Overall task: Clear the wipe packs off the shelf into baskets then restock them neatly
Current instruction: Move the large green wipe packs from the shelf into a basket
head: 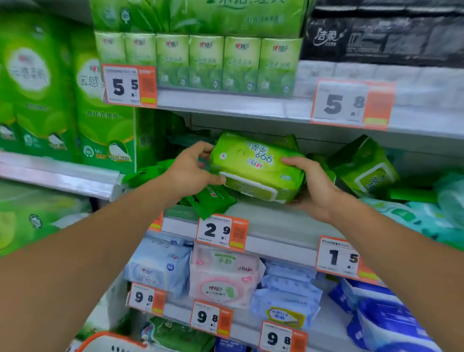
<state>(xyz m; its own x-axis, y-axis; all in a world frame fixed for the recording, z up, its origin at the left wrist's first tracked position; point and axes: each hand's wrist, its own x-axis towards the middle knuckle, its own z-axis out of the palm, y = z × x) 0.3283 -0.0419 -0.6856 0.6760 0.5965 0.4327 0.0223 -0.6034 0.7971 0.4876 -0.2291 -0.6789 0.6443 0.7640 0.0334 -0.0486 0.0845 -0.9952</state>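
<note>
A large light-green wipe pack (255,166) with a white flip lid is held just above the middle shelf (271,224). My left hand (193,172) grips its left end and my right hand (313,185) grips its right end from below. A second large green pack (365,164) leans tilted behind to the right. Small dark-green packs (211,201) lie loose under and left of the held pack. A white basket with an orange rim (109,342) shows at the bottom edge.
Green tissue bundles (195,61) fill the shelf above, and tall green packs (44,90) stand at left. Blue, pink and pale wipe packs (222,275) sit on the shelf below. Teal packs (440,209) lie at right. Orange price tags (222,232) line the shelf edges.
</note>
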